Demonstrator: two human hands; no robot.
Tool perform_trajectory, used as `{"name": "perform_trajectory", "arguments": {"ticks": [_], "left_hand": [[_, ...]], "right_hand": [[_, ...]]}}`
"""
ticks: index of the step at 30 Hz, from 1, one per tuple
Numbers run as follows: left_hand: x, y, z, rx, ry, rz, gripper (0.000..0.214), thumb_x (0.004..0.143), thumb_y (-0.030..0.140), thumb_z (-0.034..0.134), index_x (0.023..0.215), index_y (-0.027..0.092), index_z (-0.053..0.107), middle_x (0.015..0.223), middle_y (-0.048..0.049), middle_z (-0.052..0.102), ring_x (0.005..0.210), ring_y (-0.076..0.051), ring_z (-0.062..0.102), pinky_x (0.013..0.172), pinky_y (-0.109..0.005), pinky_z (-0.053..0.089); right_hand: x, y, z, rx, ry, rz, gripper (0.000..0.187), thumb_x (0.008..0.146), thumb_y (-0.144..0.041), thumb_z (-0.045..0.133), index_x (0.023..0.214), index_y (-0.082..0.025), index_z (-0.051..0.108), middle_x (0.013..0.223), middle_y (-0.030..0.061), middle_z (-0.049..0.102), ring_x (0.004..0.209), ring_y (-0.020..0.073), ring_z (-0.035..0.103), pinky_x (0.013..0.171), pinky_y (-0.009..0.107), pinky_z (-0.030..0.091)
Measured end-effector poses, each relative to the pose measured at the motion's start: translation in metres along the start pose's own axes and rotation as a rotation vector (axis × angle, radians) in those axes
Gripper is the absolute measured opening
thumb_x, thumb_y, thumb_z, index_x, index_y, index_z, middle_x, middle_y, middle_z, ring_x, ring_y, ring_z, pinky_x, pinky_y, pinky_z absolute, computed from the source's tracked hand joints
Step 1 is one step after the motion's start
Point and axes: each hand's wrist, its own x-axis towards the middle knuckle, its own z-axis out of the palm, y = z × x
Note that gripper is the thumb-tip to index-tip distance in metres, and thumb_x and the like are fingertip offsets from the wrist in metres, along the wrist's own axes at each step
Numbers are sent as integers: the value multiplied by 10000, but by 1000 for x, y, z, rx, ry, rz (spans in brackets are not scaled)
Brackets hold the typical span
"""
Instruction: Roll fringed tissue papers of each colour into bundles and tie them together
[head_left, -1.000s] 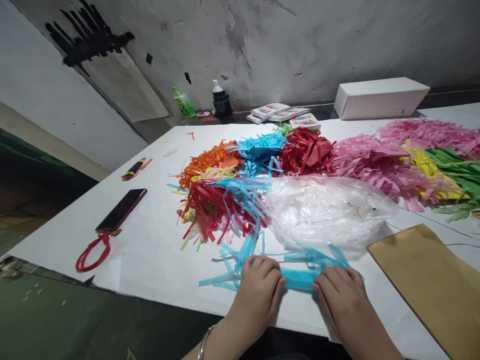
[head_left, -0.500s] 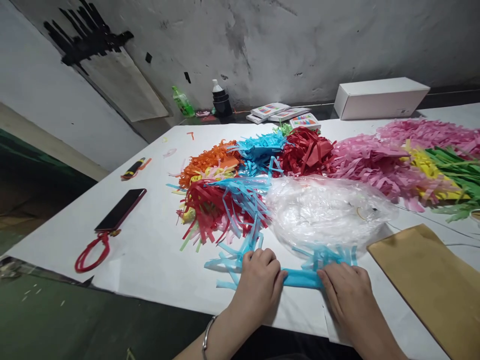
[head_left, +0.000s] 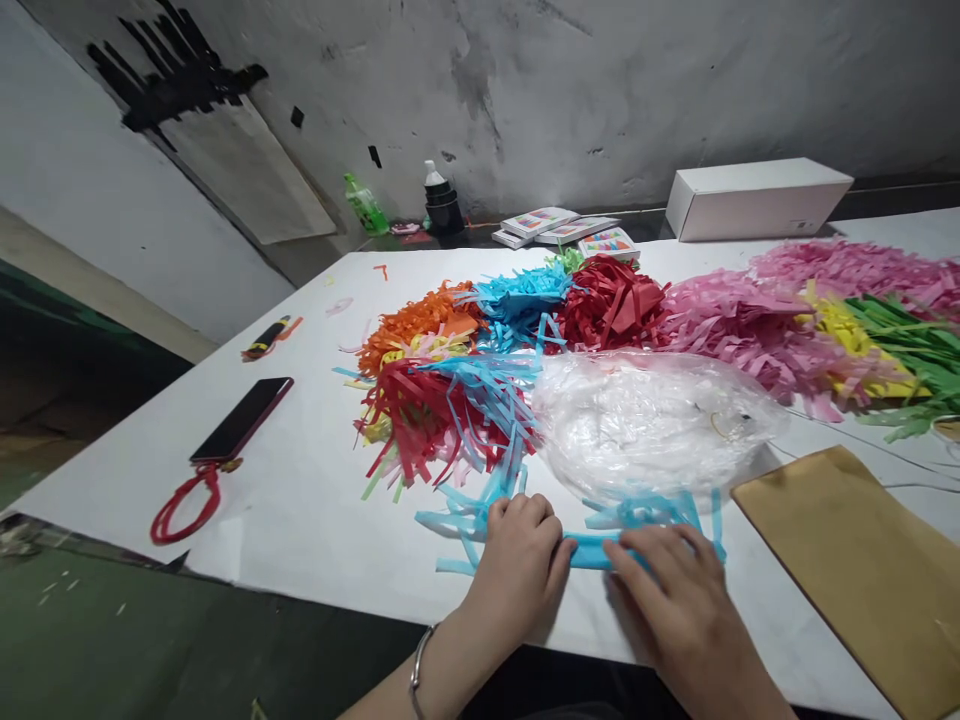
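A strip of light blue fringed tissue paper (head_left: 592, 548) lies rolled near the front edge of the white table (head_left: 300, 500). My left hand (head_left: 521, 565) is curled over its left end, fingers pressed down on it. My right hand (head_left: 667, 590) rests on its right end, fingers pressed together along the roll. Blue fringe (head_left: 465, 515) fans out past my left hand and beyond my right hand too. A crumpled clear plastic bag (head_left: 652, 420) sits just behind the roll.
Piles of fringed paper in red (head_left: 420, 415), orange, blue, pink (head_left: 735, 320), yellow and green cover the table's middle and right. A brown envelope (head_left: 862, 560) lies at right. A phone (head_left: 241, 418) with a red cord lies at left. A white box (head_left: 757, 198) stands at the back.
My right hand has slid left along the roll toward my left hand, so less blue shows between them. The fringe has bunched closer in.
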Motion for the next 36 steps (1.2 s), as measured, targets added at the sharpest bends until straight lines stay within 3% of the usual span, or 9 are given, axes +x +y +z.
{"name": "perform_trajectory", "arguments": {"ticks": [4, 8, 13, 20, 26, 29, 32, 34, 36], "left_hand": [[-3, -1, -3, -63, 69, 10, 36, 886, 172, 616, 851, 181, 613, 954, -58, 635, 909, -238, 568, 865, -448, 403], [-9, -1, -2, -118, 155, 222, 162, 871, 220, 661, 1029, 215, 621, 1170, -75, 633, 1115, -275, 534, 1064, -545, 292], [-12, -1, 4, -95, 248, 340, 208, 927, 70, 510, 951, 227, 643, 977, -12, 688, 1013, -211, 559, 1093, -518, 266], [-15, 0, -2, -84, 308, 366, 199, 943, 76, 505, 966, 218, 644, 901, -11, 697, 927, -197, 557, 1060, -513, 293], [-15, 2, -7, -92, 360, 385, 203, 930, 56, 510, 954, 211, 640, 866, -13, 690, 906, -187, 562, 1068, -491, 290], [-15, 0, -6, -88, 410, 415, 198, 921, 53, 518, 949, 202, 644, 858, -18, 687, 895, -187, 561, 1065, -489, 292], [-16, -3, -1, -73, 401, 423, 213, 914, 39, 512, 944, 197, 650, 853, -18, 683, 890, -187, 558, 1066, -489, 285], [-17, -4, 4, -75, 382, 425, 224, 917, 37, 501, 948, 199, 652, 852, -15, 680, 891, -186, 555, 1067, -485, 277], [-17, -5, 8, -85, 363, 432, 226, 926, 44, 496, 958, 203, 654, 858, -13, 679, 889, -185, 551, 1066, -482, 270]], "right_hand": [[2, -9, 10, 2, -25, -33, 309, 981, -77, 375, 945, -187, 661, 837, 43, 680, 893, 207, 621, 1023, 451, 328], [4, -9, 12, 69, 12, 4, 260, 963, -77, 425, 864, -195, 634, 782, 23, 656, 812, 181, 608, 971, 421, 353], [6, -9, 7, 133, -21, 19, 239, 966, -126, 420, 923, -212, 638, 900, 35, 697, 919, 199, 620, 1011, 432, 329], [2, 6, -13, -41, 25, 60, 152, 903, -146, 496, 929, -199, 636, 1073, 94, 712, 1059, 273, 624, 1093, 567, 278], [-7, 33, -27, -252, 103, 131, 129, 904, -187, 505, 956, -216, 620, 1052, 86, 714, 963, 266, 660, 1047, 578, 328], [-25, 65, -37, -428, 87, 251, 227, 887, -273, 439, 999, -215, 628, 1003, 100, 714, 865, 305, 658, 934, 587, 400], [-36, 83, -59, -507, 64, 399, 394, 878, -330, 395, 1152, -164, 624, 1111, 167, 684, 930, 375, 644, 838, 586, 450], [-33, 76, -75, -398, 59, 416, 459, 896, -342, 418, 1288, -158, 573, 1246, 170, 636, 1061, 378, 621, 821, 531, 484], [-22, 55, -83, -198, 29, 316, 494, 923, -324, 452, 1394, -181, 497, 1368, 131, 574, 1196, 319, 579, 813, 426, 518]]}}
